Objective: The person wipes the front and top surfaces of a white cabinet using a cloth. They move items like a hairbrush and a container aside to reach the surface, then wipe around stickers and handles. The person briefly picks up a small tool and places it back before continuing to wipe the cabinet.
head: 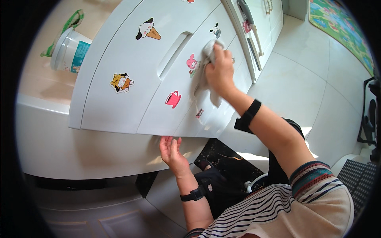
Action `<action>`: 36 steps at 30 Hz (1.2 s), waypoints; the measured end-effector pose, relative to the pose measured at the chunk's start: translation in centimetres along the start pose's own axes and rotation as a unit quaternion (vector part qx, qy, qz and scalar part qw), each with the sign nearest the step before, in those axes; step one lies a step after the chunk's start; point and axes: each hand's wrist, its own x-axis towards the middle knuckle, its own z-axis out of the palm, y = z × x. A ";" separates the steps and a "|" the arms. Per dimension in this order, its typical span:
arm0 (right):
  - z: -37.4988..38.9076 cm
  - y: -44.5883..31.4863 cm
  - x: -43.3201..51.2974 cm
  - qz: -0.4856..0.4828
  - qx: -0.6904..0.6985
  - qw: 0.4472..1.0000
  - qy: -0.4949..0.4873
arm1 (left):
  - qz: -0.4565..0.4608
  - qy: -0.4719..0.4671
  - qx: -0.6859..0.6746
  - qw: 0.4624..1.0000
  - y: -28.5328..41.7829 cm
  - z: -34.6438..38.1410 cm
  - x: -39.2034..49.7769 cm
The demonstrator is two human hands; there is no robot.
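My right hand [221, 70] grips a pale grey cloth [204, 80] and presses it on the front of a white appliance with several doors or drawers [125, 110], most likely a refrigerator. Cartoon stickers dot the panels around it: a pink rabbit figure [193, 64] just left of the cloth, a red cup [173, 99] lower down, a dog with an ice-cream cone [148, 29] and a bear-hooded figure [122, 83]. My left hand [172, 153] is beside the appliance's lower edge in view, palm up with fingers apart, holding nothing; whether its fingertips touch the edge I cannot tell.
A white lidded tub [71, 52] stands beyond the appliance top, near a green-edged item [74, 22]. White cabinets with long handles [257, 40] adjoin on the right. A colourful play mat [342, 28] lies on the tiled floor [300, 77]. Black marbled flooring [229, 159] shows by my legs.
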 end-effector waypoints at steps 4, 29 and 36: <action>-0.2 -3.1 -5.1 -0.147 0.077 0.985 -0.057 | -0.005 0.016 -0.022 1.000 -0.2 0.1 0.1; -1.5 -2.1 -1.5 -0.311 0.082 0.941 -0.102 | 0.011 0.043 -0.020 0.999 -0.7 0.3 0.4; -1.5 2.2 3.6 -0.218 0.083 0.972 -0.007 | 0.015 0.055 -0.010 0.998 -0.6 0.3 0.4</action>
